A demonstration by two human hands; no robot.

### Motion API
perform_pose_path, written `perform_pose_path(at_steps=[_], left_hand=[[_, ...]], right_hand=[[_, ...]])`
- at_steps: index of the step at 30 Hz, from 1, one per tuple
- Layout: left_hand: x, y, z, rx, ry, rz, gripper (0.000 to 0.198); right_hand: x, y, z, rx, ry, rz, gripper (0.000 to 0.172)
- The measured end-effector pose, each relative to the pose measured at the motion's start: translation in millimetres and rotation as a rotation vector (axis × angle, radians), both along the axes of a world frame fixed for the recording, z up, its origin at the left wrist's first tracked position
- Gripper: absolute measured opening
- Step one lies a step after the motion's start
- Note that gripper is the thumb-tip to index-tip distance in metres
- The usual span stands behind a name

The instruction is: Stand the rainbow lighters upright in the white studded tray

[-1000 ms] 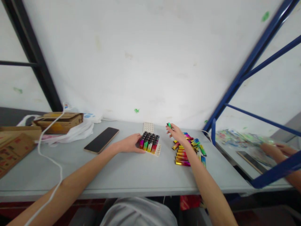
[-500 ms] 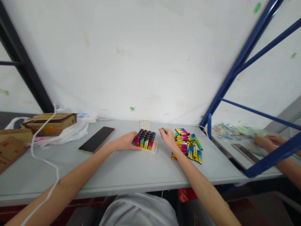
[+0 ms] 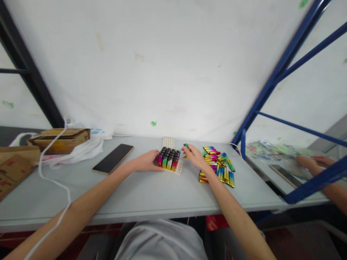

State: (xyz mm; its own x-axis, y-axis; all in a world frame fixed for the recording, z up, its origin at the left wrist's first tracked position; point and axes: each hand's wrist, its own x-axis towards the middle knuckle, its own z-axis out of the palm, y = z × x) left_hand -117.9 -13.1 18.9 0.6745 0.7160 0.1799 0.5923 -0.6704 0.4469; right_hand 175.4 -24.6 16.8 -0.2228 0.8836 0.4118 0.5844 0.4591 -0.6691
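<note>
Upright lighters (image 3: 168, 159) with black tops and shiny coloured bodies stand packed in rows in a white holed tray (image 3: 179, 168). A strip of bare holes shows at the tray's right side. My left hand (image 3: 148, 160) grips the left side of the block, thumb at the front and fingers behind. Just right of the block, my right hand (image 3: 193, 155) pinches a green and yellow lighter (image 3: 186, 146), held upright with its dark end upward. Beyond that hand lies a loose pile of metallic lighters (image 3: 221, 168), partly hidden by my right wrist.
Another white holed tray (image 3: 168, 142) lies behind the block. A dark phone (image 3: 113, 159) rests left, near cardboard boxes (image 3: 62, 140), a white plastic bag (image 3: 86, 151) and a white cable (image 3: 55, 182). A blue metal frame (image 3: 260, 97) rises right; beyond it are another person's hands (image 3: 306, 162).
My right hand has turned the lighter more upright, so more of it shows, and sits slightly nearer the block. My left hand keeps its grip. The camera view has shifted slightly.
</note>
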Motion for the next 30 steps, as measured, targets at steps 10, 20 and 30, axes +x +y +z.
perform_pose_path(at_steps=[10, 20, 30], left_hand=[[0, 0, -0.7, 0.01, 0.015, 0.02, 0.064], [0, 1, -1.5, 0.015, -0.003, 0.004, 0.065], [-1, 1, -1.8, 0.001, 0.019, 0.023, 0.067]], right_hand=[[14, -4, 7.5, -0.023, -0.233, 0.079, 0.051], [27, -4, 9.9, -0.096, -0.168, 0.245, 0.049], [30, -1, 9.3, -0.093, -0.293, 0.236, 0.034]])
